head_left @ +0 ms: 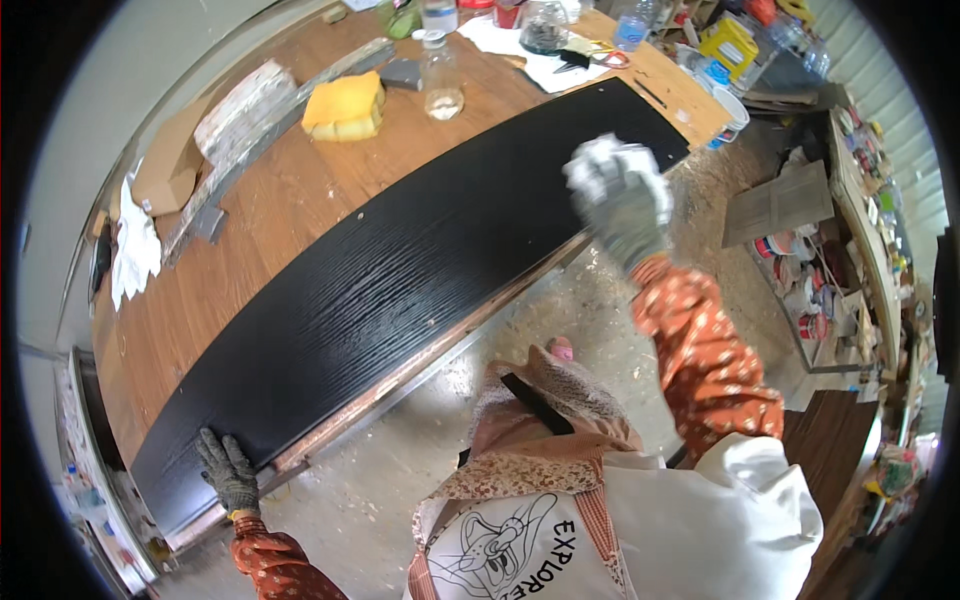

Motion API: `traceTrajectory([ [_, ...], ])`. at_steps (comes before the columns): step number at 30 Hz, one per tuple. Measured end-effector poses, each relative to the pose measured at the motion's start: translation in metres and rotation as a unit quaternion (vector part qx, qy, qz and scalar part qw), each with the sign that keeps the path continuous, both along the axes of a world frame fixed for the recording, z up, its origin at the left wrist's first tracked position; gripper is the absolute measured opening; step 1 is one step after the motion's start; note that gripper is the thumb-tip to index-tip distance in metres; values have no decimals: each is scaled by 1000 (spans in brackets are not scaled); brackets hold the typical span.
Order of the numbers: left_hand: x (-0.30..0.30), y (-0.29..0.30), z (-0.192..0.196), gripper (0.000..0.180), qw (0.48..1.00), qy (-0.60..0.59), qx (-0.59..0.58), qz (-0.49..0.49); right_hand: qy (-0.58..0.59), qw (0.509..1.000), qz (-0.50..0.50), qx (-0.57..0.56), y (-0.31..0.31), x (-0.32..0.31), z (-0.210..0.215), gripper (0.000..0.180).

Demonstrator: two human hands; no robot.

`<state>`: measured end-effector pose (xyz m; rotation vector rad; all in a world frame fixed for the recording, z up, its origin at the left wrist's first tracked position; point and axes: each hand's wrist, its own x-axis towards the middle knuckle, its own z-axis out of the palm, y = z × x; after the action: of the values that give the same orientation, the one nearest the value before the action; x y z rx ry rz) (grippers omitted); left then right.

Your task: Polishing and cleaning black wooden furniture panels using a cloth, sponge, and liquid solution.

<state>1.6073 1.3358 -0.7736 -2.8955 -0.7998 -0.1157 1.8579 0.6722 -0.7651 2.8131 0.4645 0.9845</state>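
A long black board (340, 270) with a curved far edge and wood-grain texture lies along the near side of the brown table. My left hand (230, 470), in a dark grey glove, rests with fingers spread on the board's near left end. Toward the board's right end, my right hand (627, 215), also gloved, is closed on a white cloth (625, 160). Motion smears this hand and cloth a little; whether the cloth touches the surface I cannot tell.
On the brown table (260, 240) stand a yellow sponge (345, 105), a glass bottle (442, 85) and a white-grey block (243, 110). A white glove (135, 245) hangs at its left edge. Scissors (610, 58) lie on white paper at the back. Cluttered shelves (800, 290) line the right side.
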Motion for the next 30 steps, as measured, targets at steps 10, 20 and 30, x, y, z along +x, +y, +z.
traceTrajectory([
  [10,89,-159,33,58,987,19,-17,-158,216,921,164,281,14,-7,-10,41],
  [20,247,-319,50,55,918,-68,-121,-370,228,953,25,196,-26,22,11,40],
  [30,484,-438,5,101,773,-397,-440,-227,135,982,82,106,-145,74,-2,52],
])
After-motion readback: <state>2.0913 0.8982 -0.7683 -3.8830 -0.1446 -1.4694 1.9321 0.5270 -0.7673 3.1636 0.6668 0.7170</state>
